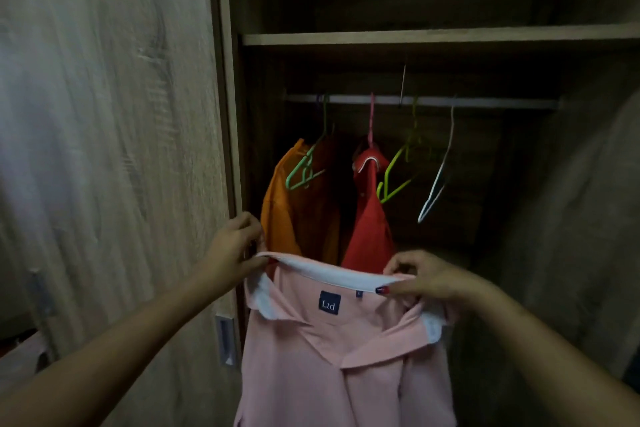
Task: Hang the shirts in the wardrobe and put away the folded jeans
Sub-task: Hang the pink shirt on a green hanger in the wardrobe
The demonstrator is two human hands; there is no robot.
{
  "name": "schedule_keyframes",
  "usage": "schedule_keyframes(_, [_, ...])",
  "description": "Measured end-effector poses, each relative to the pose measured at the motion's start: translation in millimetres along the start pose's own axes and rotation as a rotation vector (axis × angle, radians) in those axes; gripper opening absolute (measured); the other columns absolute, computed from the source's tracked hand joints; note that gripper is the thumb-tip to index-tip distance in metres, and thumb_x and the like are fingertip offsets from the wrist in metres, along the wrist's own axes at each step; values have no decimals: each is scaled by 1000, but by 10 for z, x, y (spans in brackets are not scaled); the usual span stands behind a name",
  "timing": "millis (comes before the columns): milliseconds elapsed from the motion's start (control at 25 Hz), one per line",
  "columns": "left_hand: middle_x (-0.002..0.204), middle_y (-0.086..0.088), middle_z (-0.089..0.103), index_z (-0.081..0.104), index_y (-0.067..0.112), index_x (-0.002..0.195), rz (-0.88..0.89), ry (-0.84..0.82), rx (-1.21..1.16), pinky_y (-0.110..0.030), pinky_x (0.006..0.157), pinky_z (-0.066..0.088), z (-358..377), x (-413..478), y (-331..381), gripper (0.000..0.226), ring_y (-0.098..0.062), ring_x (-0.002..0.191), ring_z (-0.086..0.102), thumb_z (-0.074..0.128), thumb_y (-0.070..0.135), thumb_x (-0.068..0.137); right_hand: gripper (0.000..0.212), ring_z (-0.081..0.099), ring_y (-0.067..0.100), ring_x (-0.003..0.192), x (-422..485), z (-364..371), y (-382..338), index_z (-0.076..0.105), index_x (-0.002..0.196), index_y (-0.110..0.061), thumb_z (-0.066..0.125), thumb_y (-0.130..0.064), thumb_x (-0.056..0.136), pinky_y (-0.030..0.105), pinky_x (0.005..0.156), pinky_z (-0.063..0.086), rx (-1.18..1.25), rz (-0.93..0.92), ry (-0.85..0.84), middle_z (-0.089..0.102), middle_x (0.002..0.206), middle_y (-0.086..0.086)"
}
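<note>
Two shirts already hung on the rail inside the open wardrobe: an orange shirt at the left on a green hanger, and a red shirt just beside it on a pink-hooked hanger. To their right, a lime hanger and a white hanger hung bare.

The person held a pink polo shirt up in front of the wardrobe, below the hung pair. The left hand pinched the white collar at one end; the right hand pinched it at the other, fingers curled onto the cloth, so the collar stretched between them and the body of the shirt hung down.

No hanger appeared to be inside the pink shirt, so that shirt was judged not yet hung, with a free hanger waiting. No folded jeans were in view, so that part of the task could not be judged; the shelf above was too dark to read.
</note>
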State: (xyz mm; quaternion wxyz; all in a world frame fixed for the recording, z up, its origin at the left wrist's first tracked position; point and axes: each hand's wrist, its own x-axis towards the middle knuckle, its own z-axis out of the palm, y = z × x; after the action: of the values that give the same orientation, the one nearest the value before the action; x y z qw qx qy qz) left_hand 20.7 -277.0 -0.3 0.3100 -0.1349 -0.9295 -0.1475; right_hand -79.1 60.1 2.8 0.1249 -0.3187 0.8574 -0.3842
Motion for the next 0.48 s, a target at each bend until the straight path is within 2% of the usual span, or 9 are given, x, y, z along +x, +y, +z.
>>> schedule_keyframes(80, [79,12,52,53,26,76,-8,66,-77,-11,54,41,-69,-4,57,22,0,67,54,52,47,77,15,59,10,67,99,10,-46,63,71,-17,72,-25,80,18,58,45,-188,-86,25,65,72,3])
schedule_keyframes(200, [71,11,61,55,24,74,-52,85,-191,-16,57,49,-212,-59,26,22,-5,69,63,54,47,76,21,55,6,69,314,16,-114,59,64,-28,69,-24,82,25,66,45,-244,-183,16,60,72,-4])
schedule_keyframes(280, [63,9,60,53,27,70,-131,27,-242,-18,54,48,-317,-81,-59,25,-7,66,62,59,52,71,22,54,6,64,488,71,-220,60,65,-23,65,-19,85,26,63,43,-95,-179,-15,59,68,-3])
schedule_keyframes(360, [59,6,56,53,23,66,-327,-66,-433,-24,51,42,-385,-93,-109,33,-7,57,53,73,50,68,26,50,6,53,739,179,-438,58,65,-14,57,-9,91,21,53,40,86,-122,12,55,60,-1])
schedule_keyframes(480, [63,2,56,56,18,69,-510,-160,-687,-26,54,43,-407,-47,-85,24,-11,61,53,74,33,77,15,55,12,57,1139,353,-925,62,91,0,47,-2,95,15,49,46,401,-81,133,59,73,11])
